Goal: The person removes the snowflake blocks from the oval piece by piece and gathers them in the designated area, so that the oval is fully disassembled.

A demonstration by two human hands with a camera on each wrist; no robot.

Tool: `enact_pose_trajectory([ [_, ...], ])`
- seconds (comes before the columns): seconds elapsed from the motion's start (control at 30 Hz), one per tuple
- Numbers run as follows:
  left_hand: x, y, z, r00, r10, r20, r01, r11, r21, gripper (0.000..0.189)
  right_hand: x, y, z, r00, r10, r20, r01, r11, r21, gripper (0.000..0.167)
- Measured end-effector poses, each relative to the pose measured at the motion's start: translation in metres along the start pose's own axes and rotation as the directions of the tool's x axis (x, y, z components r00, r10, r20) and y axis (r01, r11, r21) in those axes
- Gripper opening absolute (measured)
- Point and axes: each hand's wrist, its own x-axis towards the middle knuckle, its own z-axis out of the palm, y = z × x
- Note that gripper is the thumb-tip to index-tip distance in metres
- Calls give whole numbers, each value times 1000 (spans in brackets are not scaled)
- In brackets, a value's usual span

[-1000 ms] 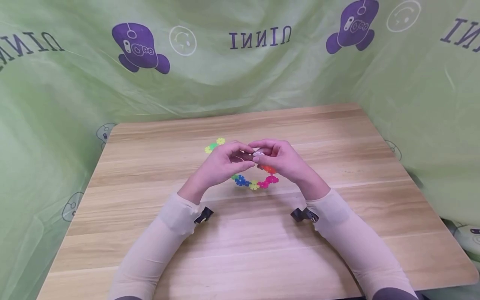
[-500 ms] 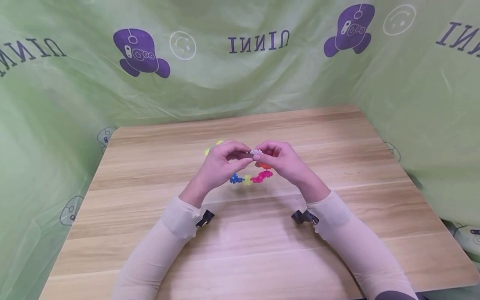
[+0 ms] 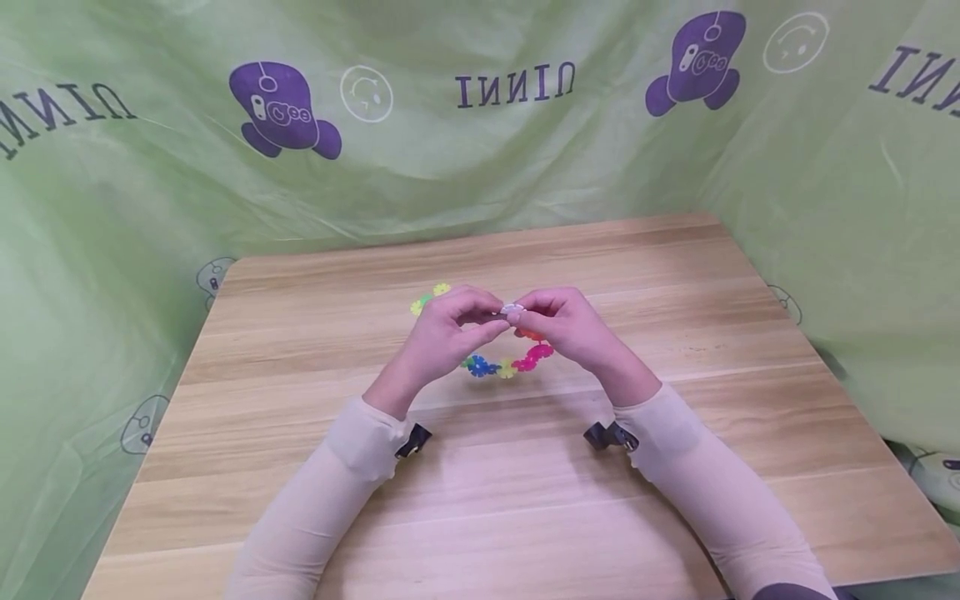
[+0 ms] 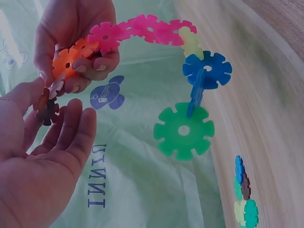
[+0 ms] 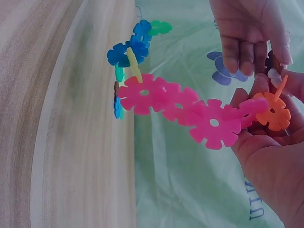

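Both hands meet above the table in the head view. Between finger and thumb, my left hand (image 3: 450,333) pinches a brown flower-shaped disc (image 4: 48,114). My right hand (image 3: 566,325) grips a chain of interlocking discs near its orange discs (image 4: 64,64), beside a white disc (image 3: 513,309) that adjoins the brown one. From the right hand the chain hangs in a curve: pink discs (image 5: 214,130), a pale yellow disc (image 4: 191,43), blue discs (image 4: 219,70) and a green disc (image 4: 166,135) at the loose end. Fingers partly cover the orange discs.
Beyond the left hand, a few joined discs (image 3: 422,303), yellow and green in the head view, lie on the wooden table (image 3: 300,333). The wrist views show blue and brown discs there too. A green printed curtain (image 3: 420,183) surrounds the table's back and sides.
The hanging chain swung left and then back to the right. The fingertips of both hands have drawn closer around the brown and white discs. The head view has tilted slightly.
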Motion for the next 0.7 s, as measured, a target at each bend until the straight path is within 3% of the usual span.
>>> enact_pose_trajectory([
  [0.17, 0, 0, 0, 1000, 14, -10, -14, 1000, 2, 18, 1, 2, -1, 1000, -10, -6, 10, 1000, -22, 18],
  [0.43, 2, -27, -1, 999, 53, 5, -53, 999, -11, 17, 2, 5, -3, 999, -41, 8, 41, 998, -55, 17],
  [0.53, 3, -30, -2, 996, 83, 16, -83, 997, -1, 16, 1, 6, -4, 999, -42, 17, 43, 997, -70, 17],
  [0.7, 3, -31, -2, 997, 70, 37, -69, 997, -31, 15, 1, 9, -6, 998, -49, 35, 52, 994, -91, 16],
])
